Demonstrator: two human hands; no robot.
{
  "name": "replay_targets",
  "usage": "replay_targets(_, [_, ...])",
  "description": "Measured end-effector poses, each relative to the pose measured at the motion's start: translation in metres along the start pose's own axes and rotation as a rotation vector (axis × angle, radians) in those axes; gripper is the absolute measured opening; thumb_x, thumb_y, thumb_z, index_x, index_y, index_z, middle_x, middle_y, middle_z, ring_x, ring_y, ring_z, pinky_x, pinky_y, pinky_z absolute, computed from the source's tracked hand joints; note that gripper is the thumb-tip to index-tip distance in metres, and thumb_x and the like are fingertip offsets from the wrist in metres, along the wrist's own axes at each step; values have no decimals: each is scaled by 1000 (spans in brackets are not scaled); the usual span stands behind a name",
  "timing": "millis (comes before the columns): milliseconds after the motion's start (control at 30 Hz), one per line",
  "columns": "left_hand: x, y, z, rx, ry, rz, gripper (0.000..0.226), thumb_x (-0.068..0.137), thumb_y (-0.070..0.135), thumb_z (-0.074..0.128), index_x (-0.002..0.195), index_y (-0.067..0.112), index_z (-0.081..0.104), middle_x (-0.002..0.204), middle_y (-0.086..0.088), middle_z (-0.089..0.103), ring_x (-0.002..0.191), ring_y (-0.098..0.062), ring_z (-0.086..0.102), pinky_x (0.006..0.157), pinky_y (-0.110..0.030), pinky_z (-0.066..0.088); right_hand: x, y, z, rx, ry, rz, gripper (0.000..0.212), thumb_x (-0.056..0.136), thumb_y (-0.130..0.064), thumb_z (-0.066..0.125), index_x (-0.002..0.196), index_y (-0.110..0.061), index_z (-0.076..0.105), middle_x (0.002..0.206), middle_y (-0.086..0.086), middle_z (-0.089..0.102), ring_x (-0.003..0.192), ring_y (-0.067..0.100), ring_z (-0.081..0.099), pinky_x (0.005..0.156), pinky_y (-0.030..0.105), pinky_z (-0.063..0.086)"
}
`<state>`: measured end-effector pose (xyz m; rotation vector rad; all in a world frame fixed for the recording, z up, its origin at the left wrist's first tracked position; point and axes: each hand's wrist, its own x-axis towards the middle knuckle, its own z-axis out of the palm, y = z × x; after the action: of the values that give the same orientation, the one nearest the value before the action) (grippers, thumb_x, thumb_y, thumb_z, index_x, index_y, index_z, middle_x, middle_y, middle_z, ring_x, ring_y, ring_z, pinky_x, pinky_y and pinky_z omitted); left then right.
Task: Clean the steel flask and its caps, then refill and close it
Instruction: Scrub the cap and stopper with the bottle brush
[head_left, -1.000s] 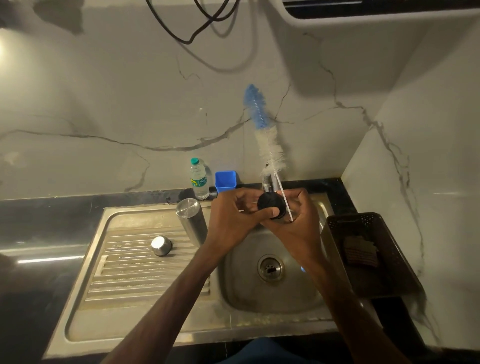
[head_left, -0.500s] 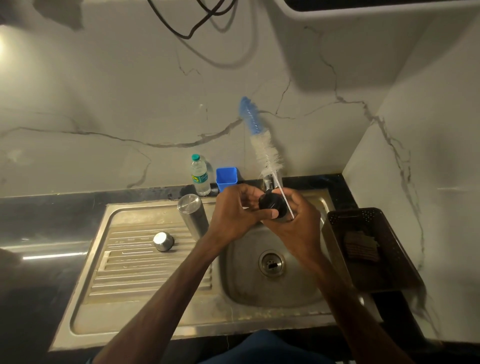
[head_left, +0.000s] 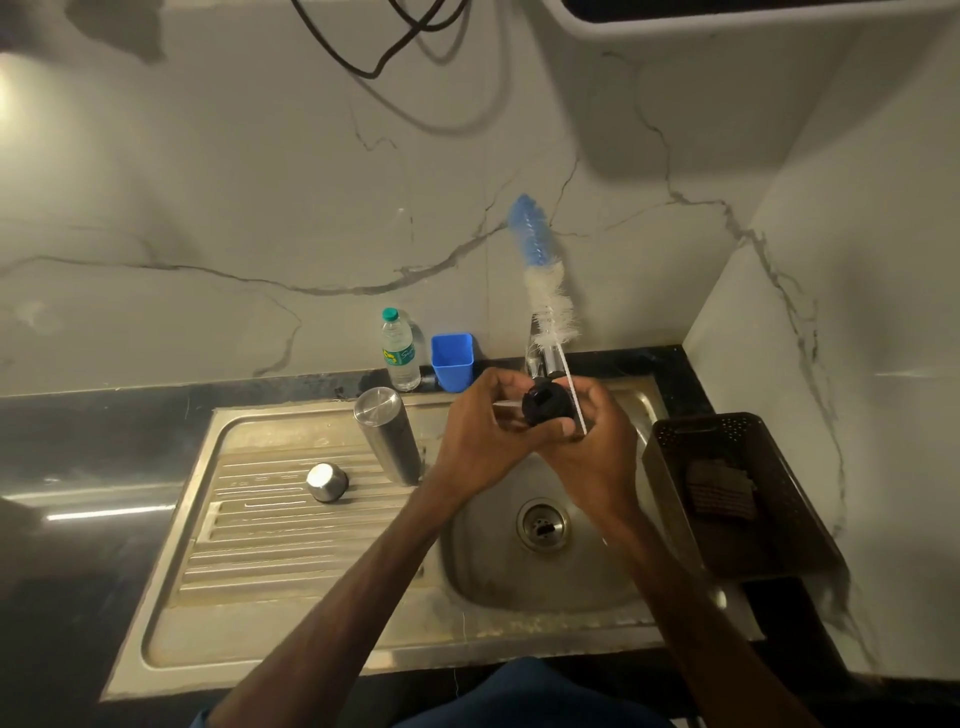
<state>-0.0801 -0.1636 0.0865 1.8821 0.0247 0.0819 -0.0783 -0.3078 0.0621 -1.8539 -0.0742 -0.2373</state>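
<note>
Clasping black cap (head_left: 545, 408) together, left hand (head_left: 483, 441) and right hand (head_left: 597, 457), right also pinching bottle brush (head_left: 540, 275), tap (head_left: 540, 361) mostly hidden.

A pale back wall (head_left: 234, 171), veined in grey like marble, is met at the right by a side wall (head_left: 862, 338) of the same stone. A black cable (head_left: 363, 65) is looped across the top of the back wall, and its shadow is cast beside it. A white casing (head_left: 727, 23) is seen at the upper right. A glossy black desk (head_left: 78, 441) is set along the walls, with a steel sink (head_left: 291, 670) sunk into it: ribbed drainboard at left, basin and drain (head_left: 543, 525) at right. Glare is thrown on the wall at far left.
</note>
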Motion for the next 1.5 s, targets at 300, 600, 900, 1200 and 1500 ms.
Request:
replay_targets(300, [10,-4,-25,-417,-221,-142,46,99,15,70,141,29,59,130,-8,70,117,-28,71,95,-51,60,-7,-16,-27,40,-111,50,40,94,-35,75,132,-30,66,123,-19,70,115,-8,62,90,10,51])
replay_targets(600, [19,-6,-27,-879,-158,-337,34,109,20,51,141,18,62,140,-17,64,126,-40,64,102,-51,55,-13,-16,-35,107,-173,55,24,106,-12,53,124,-7,69,76,13,71,48,-3,56,47,7,38])
replay_targets(900, [31,-15,-33,-923,-67,-359,41,101,6,62,139,-5,56,141,-27,60,117,-36,66,91,-38,61,-20,-14,-40,252,-246,122,26,106,-4,51,122,-4,70,61,4,51,48,0,44,48,9,34])
replay_targets(1200, [33,-17,-36,-1004,-151,-311,42,105,13,56,147,10,54,145,-21,59,130,-37,61,100,-37,58,-18,-11,-41,373,-267,211,24,103,-10,57,120,-12,74,79,11,67,55,11,37,46,19,28])
replay_targets(1500, [38,-5,-43,-912,-77,-228,44,103,14,57,146,11,55,138,-16,66,128,-29,65,103,-39,56,-15,-8,-40,234,-235,136,22,102,-14,62,120,-13,74,93,5,79,56,27,38,47,26,31])
